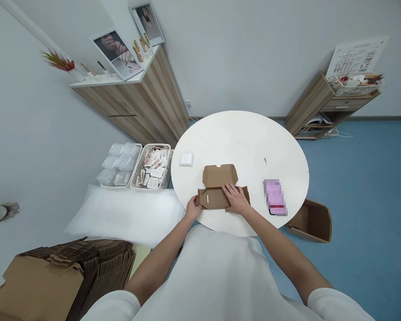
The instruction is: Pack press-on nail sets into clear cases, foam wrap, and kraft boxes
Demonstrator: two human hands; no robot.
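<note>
A brown cardboard mailer box (217,200), partly folded, lies on the round white table (237,133) close to my body. Its lid panel (219,174) spreads flat toward the far side, with small flaps at its ends. My left hand (194,208) is closed on the box's left end, thumb and fingers at the side flap. Over the right half of the box, my right hand (236,199) rests with fingers stretched out on the cardboard. The underside of the box and part of its right end are hidden.
A small white packet (186,159) and a blurred pink phone-like item (276,197) lie on the table. Baskets of clear plastic cases (122,162) and printed cards (155,167) stand left. Flattened cardboard (47,281) is stacked lower left; an open carton (310,220) sits right.
</note>
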